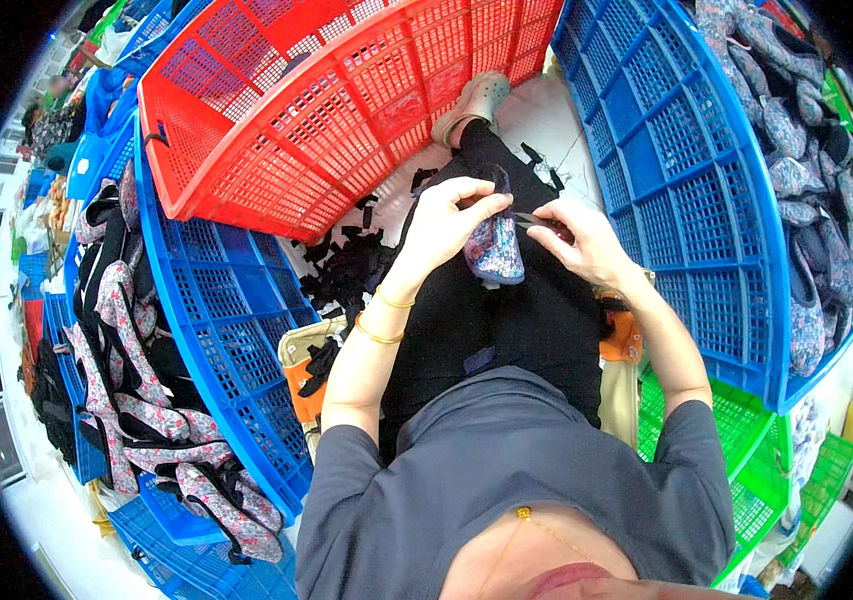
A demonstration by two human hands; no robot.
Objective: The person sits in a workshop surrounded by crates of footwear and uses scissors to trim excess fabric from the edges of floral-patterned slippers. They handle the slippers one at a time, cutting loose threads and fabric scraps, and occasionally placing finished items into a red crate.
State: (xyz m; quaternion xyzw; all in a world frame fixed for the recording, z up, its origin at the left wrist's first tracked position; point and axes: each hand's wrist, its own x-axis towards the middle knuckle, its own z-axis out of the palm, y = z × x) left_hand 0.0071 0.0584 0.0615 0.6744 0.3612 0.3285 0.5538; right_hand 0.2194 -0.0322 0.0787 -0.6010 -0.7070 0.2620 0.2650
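A blue-and-pink floral fabric shoe [494, 256] with dark trim hangs toe down over my lap. My left hand [446, 222] pinches its dark upper edge between thumb and fingers. Close against its right side, my right hand [588, 240] is closed around small thread snips [530, 220]. The pointed metal blades reach toward the dark trim. Most of the snips' handle is hidden in my palm, and I cannot tell whether the blades touch the shoe.
A red crate [316, 140] stands ahead. Blue crates [231, 320] flank me, with floral shoes [151, 425] on the left and bluish floral shoes [804, 290] on the right. Black scraps [351, 265] litter the floor by my legs. A green crate [756, 440] is near my right elbow.
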